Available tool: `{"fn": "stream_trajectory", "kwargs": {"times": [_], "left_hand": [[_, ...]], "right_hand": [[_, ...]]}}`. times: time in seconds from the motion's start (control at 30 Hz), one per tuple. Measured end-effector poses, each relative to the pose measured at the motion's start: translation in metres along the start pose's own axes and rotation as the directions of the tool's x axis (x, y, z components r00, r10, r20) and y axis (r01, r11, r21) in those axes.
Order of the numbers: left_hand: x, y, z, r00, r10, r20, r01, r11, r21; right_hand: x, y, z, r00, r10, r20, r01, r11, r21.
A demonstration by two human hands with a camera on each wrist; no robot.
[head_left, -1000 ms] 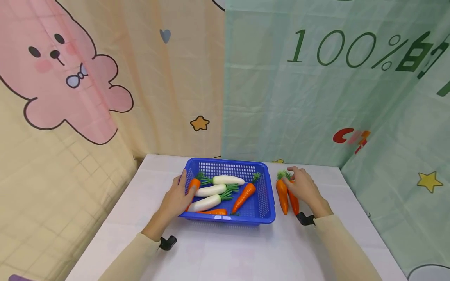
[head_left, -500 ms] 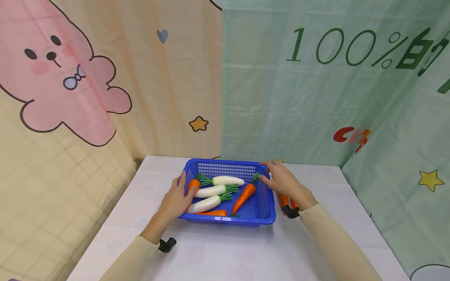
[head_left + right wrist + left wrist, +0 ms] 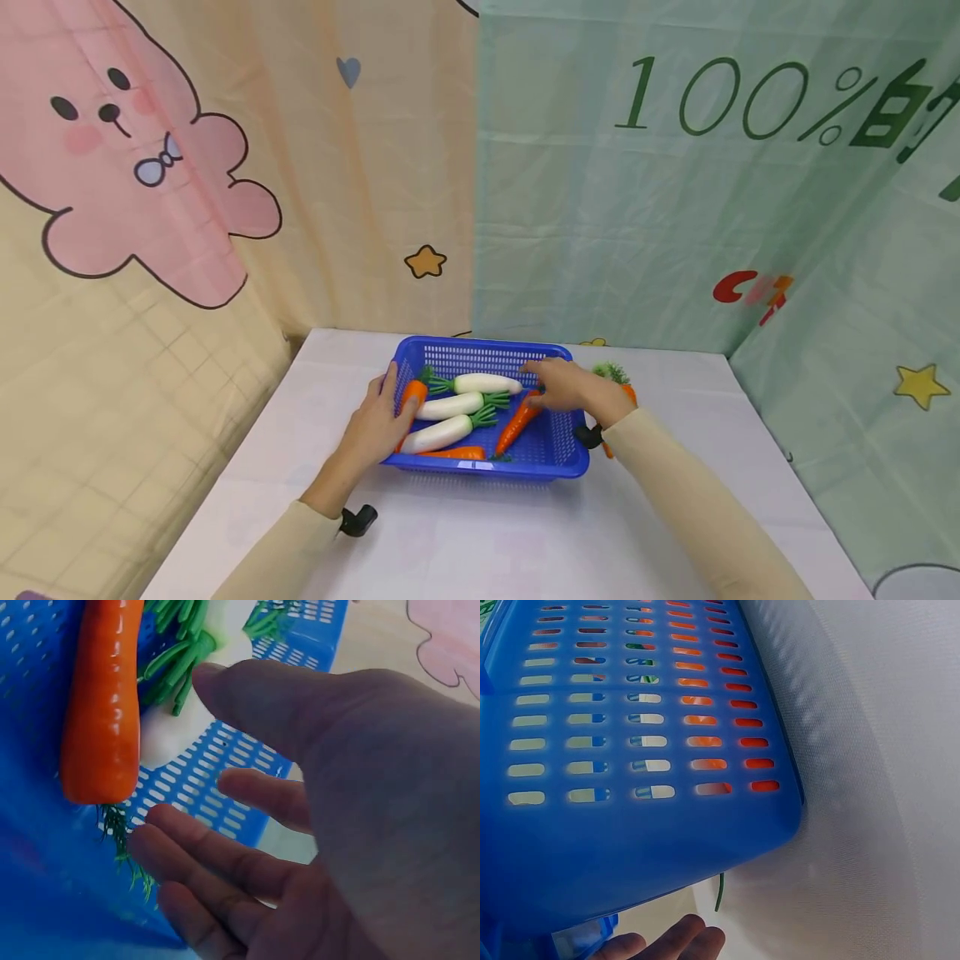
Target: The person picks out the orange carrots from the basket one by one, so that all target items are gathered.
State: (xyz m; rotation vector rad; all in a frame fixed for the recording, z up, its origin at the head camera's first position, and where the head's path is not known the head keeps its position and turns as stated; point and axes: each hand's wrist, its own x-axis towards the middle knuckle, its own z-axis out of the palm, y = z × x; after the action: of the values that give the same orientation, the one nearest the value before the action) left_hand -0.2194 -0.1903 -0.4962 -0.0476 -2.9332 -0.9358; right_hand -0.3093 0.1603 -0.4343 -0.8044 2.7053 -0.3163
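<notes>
Feed notes, basket as reference. Cloth (image 3: 600,208) hangs behind the table (image 3: 450,533); the basket (image 3: 525,472) sits on the table. I see the left hand (image 3: 378,421) at the basket's left rim, thumb over the inside, other fingers along the outside; the tips that show lie close together, but whether they pinch the rim I cannot tell. The right hand (image 3: 573,387) is over the basket's right part, fingers (image 3: 195,840) spread and loosely bent, nothing between them. Inside the basket, toward its right, the right carrot (image 3: 517,425) lies slanted just beside that hand; contact I cannot confirm. The left carrot (image 3: 414,392) lies along the basket's left wall, by the left thumb. Risks, my judgement: a low right wrist could catch the basket's right rim and drag it if the left hand bears lightly; the carrot's glossy skin could slip from a pinch at the thick end; its leaves (image 3: 112,821) could snag in the slots. Count: basket, one; hands, two; radishes in the basket, three, namely rear radish (image 3: 487,383), middle radish (image 3: 450,407), front radish (image 3: 438,435); carrots in the basket, three, with the front carrot (image 3: 461,453) at its front wall; outside, to its right, outer carrot (image 3: 628,392), probably one of two, the sleeve (image 3: 690,492) hiding much.
</notes>
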Motion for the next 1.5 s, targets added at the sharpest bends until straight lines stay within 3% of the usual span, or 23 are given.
{"fn": "stream_trajectory", "kwargs": {"times": [0.4,0.57,0.7,1.0,1.23,1.5], "left_hand": [[0.000,0.002,0.000,1.000,-0.011,-0.008,0.011,1.000,-0.005],[0.001,0.002,0.000,1.000,-0.021,-0.008,0.021,1.000,-0.002],[0.001,0.002,0.001,1.000,-0.023,-0.007,0.023,1.000,-0.006],[0.001,0.001,0.000,1.000,-0.016,-0.009,0.016,1.000,-0.006],[0.001,0.001,0.000,1.000,-0.015,-0.014,0.015,1.000,-0.006],[0.001,0.002,0.000,1.000,-0.014,-0.014,0.014,1.000,-0.003]], "right_hand": [[0.019,-0.011,0.005,0.984,0.058,0.168,-0.057,0.998,-0.010],[0.024,-0.009,0.010,0.976,0.079,0.201,-0.085,0.996,0.023],[0.027,-0.007,0.011,0.980,0.049,0.194,-0.054,0.998,0.021],[0.025,-0.001,0.010,0.993,-0.082,0.089,0.083,0.997,-0.008],[0.021,0.001,0.010,0.997,-0.077,-0.027,0.078,0.996,0.053],[0.019,0.004,0.010,0.985,-0.055,-0.164,0.075,0.991,0.113]]}}
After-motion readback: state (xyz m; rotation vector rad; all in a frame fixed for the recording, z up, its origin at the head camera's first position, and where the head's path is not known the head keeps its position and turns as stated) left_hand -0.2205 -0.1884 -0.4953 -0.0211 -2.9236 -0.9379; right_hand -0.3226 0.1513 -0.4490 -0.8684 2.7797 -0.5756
